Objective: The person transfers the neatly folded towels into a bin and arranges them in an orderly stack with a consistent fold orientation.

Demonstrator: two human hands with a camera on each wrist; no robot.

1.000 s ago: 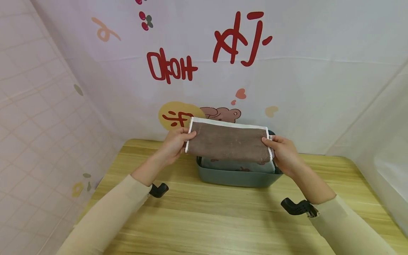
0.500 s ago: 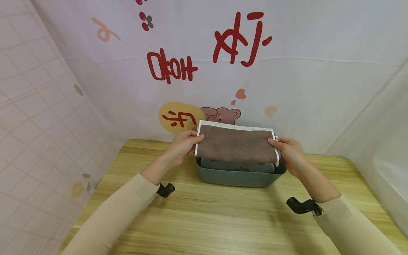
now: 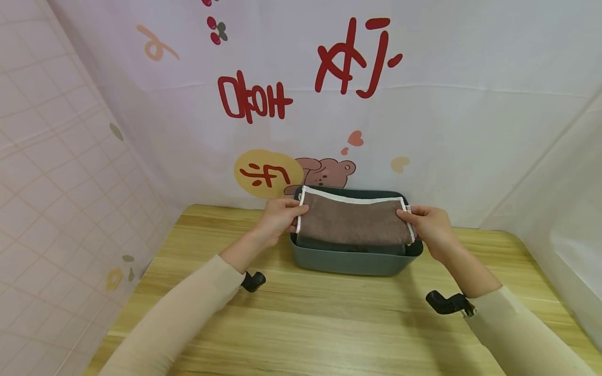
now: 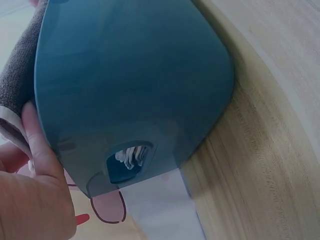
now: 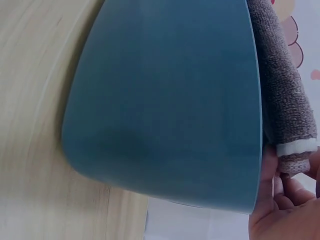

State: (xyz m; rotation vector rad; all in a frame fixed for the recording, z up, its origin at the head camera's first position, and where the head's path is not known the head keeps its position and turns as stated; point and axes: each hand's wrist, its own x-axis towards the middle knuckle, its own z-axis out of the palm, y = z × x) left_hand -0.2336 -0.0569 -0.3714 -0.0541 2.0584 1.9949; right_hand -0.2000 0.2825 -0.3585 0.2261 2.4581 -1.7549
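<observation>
A folded brown towel (image 3: 355,219) with white edging spans the opening of a blue-green bin (image 3: 348,262). My left hand (image 3: 282,219) pinches its left end, thumb on top and fingers beneath. At the other end, my right hand (image 3: 429,227) grips the right edge the same way. In the left wrist view the left hand (image 4: 37,185) is right at the bin's rim, and white folded cloth (image 4: 132,157) shows through a hole in the bin wall. The right wrist view has the towel (image 5: 285,85) lying along the rim, its white-banded end between the fingers.
The bin stands on a wooden table (image 3: 301,324) near its back edge. Behind it hangs a white printed curtain (image 3: 447,130) with red characters and a bear. Another grid-patterned curtain (image 3: 56,156) borders the left side. A black wrist mount (image 3: 254,282) sits on each forearm.
Both hands have moved rightward and lowered the towel from above the bin down to its opening. The bin's back rim now shows behind the towel.
</observation>
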